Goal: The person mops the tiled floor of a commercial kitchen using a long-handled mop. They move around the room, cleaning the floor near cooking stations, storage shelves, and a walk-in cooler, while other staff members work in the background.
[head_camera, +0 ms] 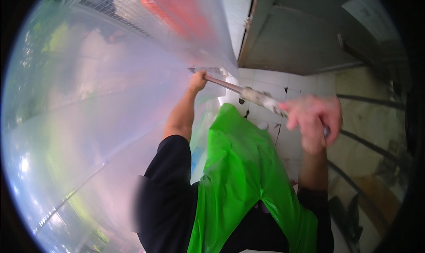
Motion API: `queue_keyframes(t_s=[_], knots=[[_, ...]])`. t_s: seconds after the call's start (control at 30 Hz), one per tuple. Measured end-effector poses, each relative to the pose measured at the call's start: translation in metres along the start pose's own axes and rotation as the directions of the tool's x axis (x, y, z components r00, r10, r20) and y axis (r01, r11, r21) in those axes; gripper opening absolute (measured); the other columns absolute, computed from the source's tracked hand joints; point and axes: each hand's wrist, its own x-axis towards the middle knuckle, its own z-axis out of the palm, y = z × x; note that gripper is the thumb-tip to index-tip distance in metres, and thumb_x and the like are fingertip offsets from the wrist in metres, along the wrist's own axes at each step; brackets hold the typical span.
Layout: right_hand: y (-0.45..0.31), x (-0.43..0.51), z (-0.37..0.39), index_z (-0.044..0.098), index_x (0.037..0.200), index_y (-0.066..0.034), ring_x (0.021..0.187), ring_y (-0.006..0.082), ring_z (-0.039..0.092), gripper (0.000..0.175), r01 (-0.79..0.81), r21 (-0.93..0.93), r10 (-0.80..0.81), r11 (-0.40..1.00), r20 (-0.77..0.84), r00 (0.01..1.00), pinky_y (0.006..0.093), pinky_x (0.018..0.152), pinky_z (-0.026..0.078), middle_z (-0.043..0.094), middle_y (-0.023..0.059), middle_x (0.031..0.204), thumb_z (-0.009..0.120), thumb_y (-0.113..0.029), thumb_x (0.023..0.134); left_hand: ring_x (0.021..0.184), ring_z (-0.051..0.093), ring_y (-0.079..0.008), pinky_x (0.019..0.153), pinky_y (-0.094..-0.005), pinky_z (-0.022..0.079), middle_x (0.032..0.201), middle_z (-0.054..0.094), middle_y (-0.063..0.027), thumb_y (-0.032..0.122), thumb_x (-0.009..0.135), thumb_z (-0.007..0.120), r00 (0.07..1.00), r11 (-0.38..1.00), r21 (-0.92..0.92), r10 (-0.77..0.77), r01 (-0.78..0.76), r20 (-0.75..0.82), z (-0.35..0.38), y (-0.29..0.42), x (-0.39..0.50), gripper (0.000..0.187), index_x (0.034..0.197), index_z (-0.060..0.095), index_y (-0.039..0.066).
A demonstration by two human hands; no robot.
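A metal pole (225, 84) runs slantwise before me. My left hand (198, 81) is wrapped around its far part, next to a clear plastic sheet (126, 97). Between my hands, a dirty whitish wrapping (262, 99) covers part of the pole; its material is hard to tell. My right hand (313, 122), slightly blurred, grips the near end, and a small grey tip shows under its fingers. What the pole's far end carries is hidden. Over my black clothing hangs a green plastic apron (242, 153).
The see-through sheet fills the left side, with a red thing (179, 14) and a wire grille (116, 15) behind it. A grey door or panel (298, 37) stands at upper right. White floor tiles (269, 78) have dark bits on them. Dark hoses or cables (368, 146) cross the right side.
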Motion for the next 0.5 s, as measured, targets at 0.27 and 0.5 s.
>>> queue_keyframes(t_s=[0.27, 0.5], knots=[[0.086, 0.057, -0.008, 0.054, 0.096, -0.0009, 0.056, 0.0109, 0.057, 0.014, -0.329, 0.202, 0.352, 0.923, -0.092, 0.931, 0.0359, 0.066, 0.059, 0.048, 0.0005, 0.061, 0.056, -0.015, 0.098, 0.091, 0.063, -0.0424, 0.075, -0.0500, 0.049, 0.091, 0.066, -0.0224, 0.037, 0.086, 0.070, 0.926, 0.933, 0.046, -0.360, 0.357, 0.116, 0.028, -0.036, -0.100, 0.035, 0.089, 0.061, 0.004], [0.159, 0.062, -0.007, 0.055, 0.097, -0.0008, 0.055, 0.0152, 0.058, 0.017, -0.518, 0.306, 0.540, 0.799, 0.013, 0.841, 0.0384, 0.064, 0.057, 0.047, 0.0013, 0.061, 0.058, -0.017, 0.097, 0.093, 0.066, -0.0409, 0.079, -0.0519, 0.051, 0.093, 0.070, -0.0204, 0.052, 0.087, 0.064, 0.739, 0.774, 0.253, -0.631, 0.581, 0.234, 0.007, -0.023, -0.225, 0.043, 0.093, 0.068, 0.009]])
